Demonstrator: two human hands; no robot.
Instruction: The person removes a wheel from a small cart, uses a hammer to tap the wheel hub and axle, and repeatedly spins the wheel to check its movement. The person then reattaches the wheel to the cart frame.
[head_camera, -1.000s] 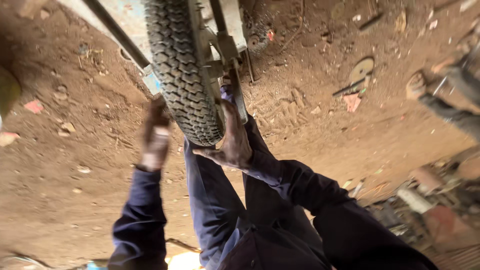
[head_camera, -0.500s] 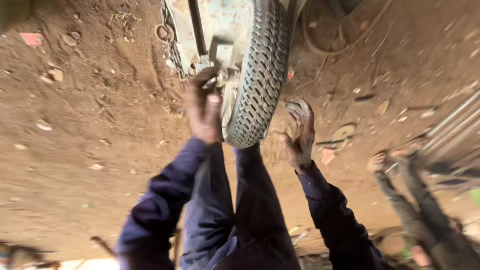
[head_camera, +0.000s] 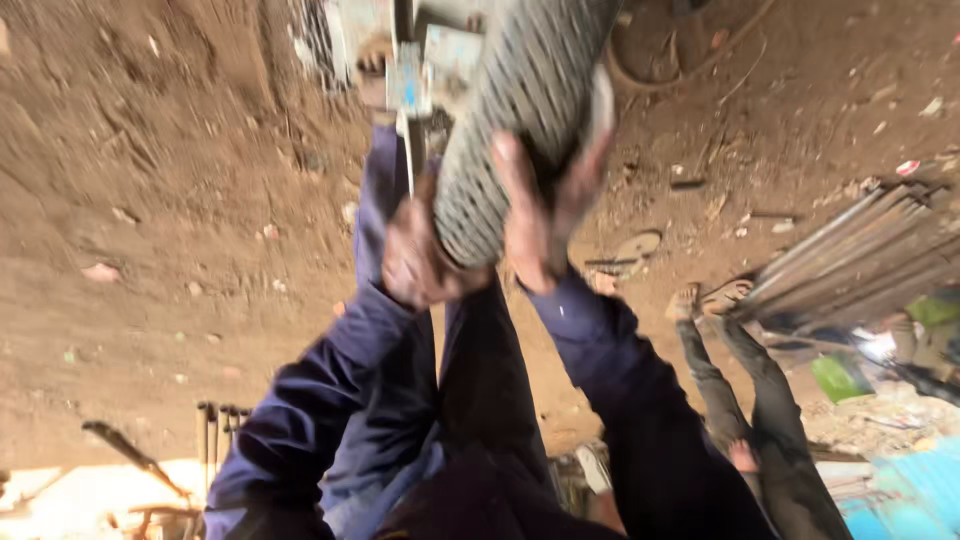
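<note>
Fingers (head_camera: 520, 190) of the right hand (head_camera: 540, 225) are spread wide and pressed flat over the tread of a grey knobbly tyre (head_camera: 520, 110), thumb on one flank and the rest wrapped round the other, so the tyre's lower end sits in that palm. Fingers (head_camera: 415, 235) of the left hand (head_camera: 415, 255) curl closed against the tyre's other flank, just beside a thin metal rod (head_camera: 410, 140) that rises from between those knuckles; whether they clasp the rod or only the rubber, I cannot tell, since the picture is blurred there. The tyre stands between the two hands, touching both, and runs up and away from the fingertips to the top edge of the view.

Just above the left fingers, a pale blue-and-white metal bracket (head_camera: 410, 85) sits against the rod beside the tyre. Both forearms wear dark blue sleeves (head_camera: 330, 400), and dark trousers lie between them, below the hands.

Beyond the right fingers, on the brown dirt floor (head_camera: 150, 250), lies a flat round disc (head_camera: 635, 245), and farther out a bundle of long grey metal bars (head_camera: 850, 260). Below that bundle stand another person's legs in grey trousers (head_camera: 760, 390), well apart from the hands. Past the left elbow, a few upright tool handles (head_camera: 215, 430) stand near a bright patch of ground.
</note>
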